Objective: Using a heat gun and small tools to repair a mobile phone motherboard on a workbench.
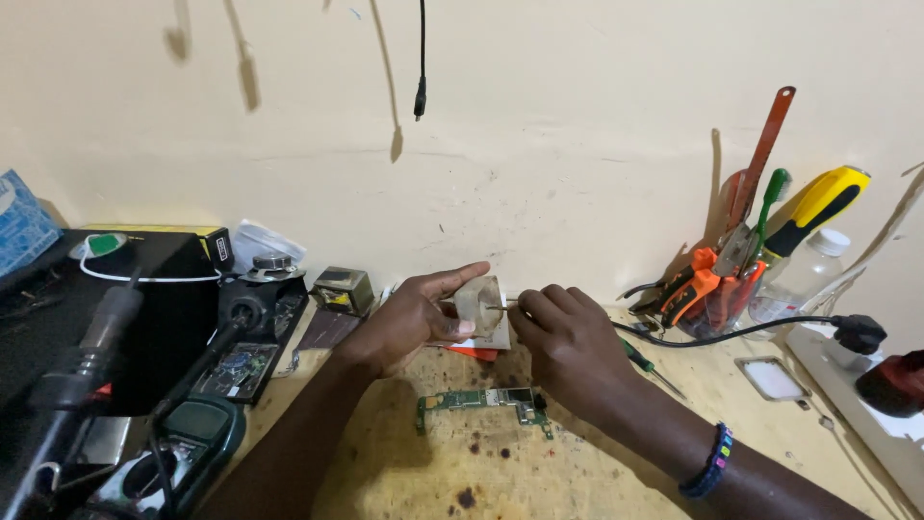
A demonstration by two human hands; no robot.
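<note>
At the bench, my left hand pinches a small pale block by its edges; my right hand, fingers closed, grips a thin tool at its three o'clock. Block looks light, stiff; circuit board at six o'clock.

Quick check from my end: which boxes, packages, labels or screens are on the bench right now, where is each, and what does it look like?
Blue patterned box: far left edge, partly cut off.
Yellow and black flat box: back left against the wall, a small label on its end.
Clear plastic bottle: back right beside the tool holder, white cap, no label visible.
Multimeter: front left, dark green, grey screen.
</note>
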